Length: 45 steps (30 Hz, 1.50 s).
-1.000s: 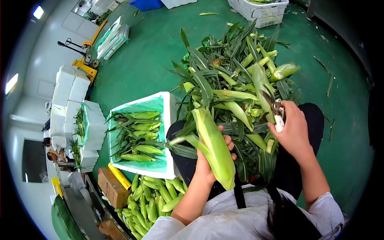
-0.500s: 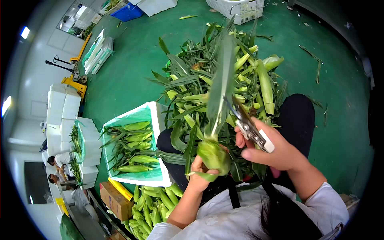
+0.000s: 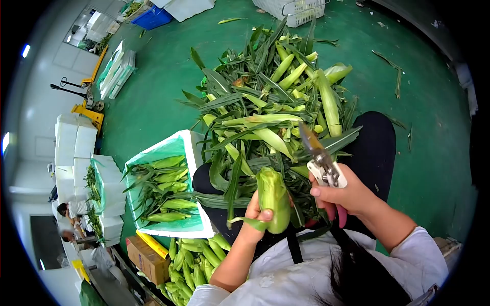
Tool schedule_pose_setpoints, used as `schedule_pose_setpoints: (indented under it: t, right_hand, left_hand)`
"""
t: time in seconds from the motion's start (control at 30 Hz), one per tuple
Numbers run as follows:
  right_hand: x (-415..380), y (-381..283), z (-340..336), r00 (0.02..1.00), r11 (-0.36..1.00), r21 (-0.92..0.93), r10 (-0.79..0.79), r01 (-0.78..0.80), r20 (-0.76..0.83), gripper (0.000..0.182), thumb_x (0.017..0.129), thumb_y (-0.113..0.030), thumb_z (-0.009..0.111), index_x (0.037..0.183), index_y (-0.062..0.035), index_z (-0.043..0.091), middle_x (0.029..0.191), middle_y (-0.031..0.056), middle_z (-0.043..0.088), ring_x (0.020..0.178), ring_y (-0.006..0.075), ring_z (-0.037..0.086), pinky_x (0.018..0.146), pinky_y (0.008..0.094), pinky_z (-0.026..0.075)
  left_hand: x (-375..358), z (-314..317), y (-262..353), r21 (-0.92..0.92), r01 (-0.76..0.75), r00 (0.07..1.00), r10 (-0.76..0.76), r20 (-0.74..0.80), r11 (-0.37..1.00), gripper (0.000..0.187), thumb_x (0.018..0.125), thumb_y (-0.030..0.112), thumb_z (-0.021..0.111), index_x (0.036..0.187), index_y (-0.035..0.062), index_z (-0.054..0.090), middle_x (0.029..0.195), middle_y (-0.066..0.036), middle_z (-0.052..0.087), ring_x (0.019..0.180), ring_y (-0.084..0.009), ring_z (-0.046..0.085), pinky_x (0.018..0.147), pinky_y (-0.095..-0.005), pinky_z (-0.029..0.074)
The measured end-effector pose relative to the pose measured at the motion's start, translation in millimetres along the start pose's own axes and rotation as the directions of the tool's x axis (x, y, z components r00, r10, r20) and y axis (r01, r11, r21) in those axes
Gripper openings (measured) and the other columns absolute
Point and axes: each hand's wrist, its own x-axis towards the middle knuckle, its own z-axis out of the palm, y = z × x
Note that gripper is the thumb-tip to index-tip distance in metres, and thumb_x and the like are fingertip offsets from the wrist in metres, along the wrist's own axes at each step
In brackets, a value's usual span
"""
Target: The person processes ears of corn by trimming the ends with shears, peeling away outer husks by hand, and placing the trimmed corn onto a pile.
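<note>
My left hand point(image 3: 253, 217) is wrapped round a green ear of corn point(image 3: 274, 196) in its husk, held above my lap. The ear's top end is cut blunt, and a strip of husk hangs off toward the left. To the right of it, my right hand point(image 3: 349, 193) grips a pair of pruning shears point(image 3: 322, 162) with pink and white handles. Their blades point up and away from me, apart from the ear. Just beyond both hands lies a heap of corn leaves and husks point(image 3: 265, 97).
At my left a white foam box point(image 3: 191, 153) with a green liner holds husked-in corn ears. Several more ears point(image 3: 196, 265) are piled beside a cardboard box point(image 3: 148, 257). A white crate point(image 3: 301, 14) stands beyond the heap. Two people and a yellow pallet jack point(image 3: 89, 112) are farther left.
The long leaf and stalk at the ear's top have come off. The ear is turned more upright, and the shears have moved away from its end, slightly down and right.
</note>
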Motion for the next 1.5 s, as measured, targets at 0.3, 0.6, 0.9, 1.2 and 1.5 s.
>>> schedule_pose_setpoints:
  t: [0.3,0.6,0.9,1.2,1.5]
  right_hand:
    - [-14,-37,9,0.995,0.994,-0.111,0.029,-0.019,0.093,0.029,0.09,-0.021,0.072,0.109,-0.0059,0.056,0.078,0.0002,0.058,0.055,0.005,0.053,0.043,0.0213,0.042]
    - [-8,-44,-1,0.987,0.89,-0.447,-0.015,0.087,0.163,0.03,0.08,-0.004,0.064,0.109,-0.0059,0.057,0.08,-0.0034,0.056,0.069,0.0041,0.051,0.06,0.0239,0.043]
    - [-15,-23,26,0.998,0.944,0.325,-0.056,0.05,0.011,0.05,0.077,-0.016,0.073,0.119,-0.0021,0.049,0.087,0.0062,0.06,0.067,0.0139,0.061,0.057,0.028,0.053]
    - [-19,1,8,0.954,0.829,0.476,-0.28,0.295,-0.105,0.048,0.08,-0.015,0.071,0.121,-0.0016,0.049,0.09,0.0079,0.062,0.074,0.0148,0.062,0.067,0.0306,0.055]
    - [3,-28,-22,0.805,0.628,0.518,-0.538,0.581,-0.251,0.049,0.087,-0.013,0.059,0.13,0.0014,0.041,0.095,0.0109,0.058,0.069,0.0132,0.053,0.064,0.0312,0.051]
  left_hand:
    - [24,6,5,0.717,-0.578,0.777,0.533,0.337,0.389,0.078,0.066,0.031,0.087,0.131,0.0045,0.053,0.11,-0.019,0.057,0.094,-0.0311,0.06,0.079,-0.0377,0.05]
    - [35,0,15,0.703,-0.581,0.807,0.403,0.432,0.41,0.078,0.054,0.03,0.089,0.125,0.0076,0.064,0.101,-0.013,0.06,0.086,-0.0311,0.061,0.075,-0.0386,0.05]
    - [28,13,-47,-0.395,0.132,0.981,-0.064,0.181,0.909,0.103,0.061,0.056,0.089,0.135,0.0003,0.044,0.125,-0.015,0.059,0.111,-0.0245,0.062,0.096,-0.0386,0.05]
    - [27,35,-34,-0.168,-0.117,0.993,0.116,-0.019,0.979,0.082,0.091,0.043,0.068,0.149,0.0011,0.028,0.145,-0.018,0.043,0.132,-0.0273,0.046,0.108,-0.0418,0.039]
    - [4,31,-1,-0.274,-0.331,0.912,0.381,0.153,0.903,0.049,0.108,0.041,0.025,0.077,0.0071,0.044,0.06,0.001,0.041,0.059,-0.0186,0.047,0.088,-0.0431,0.045]
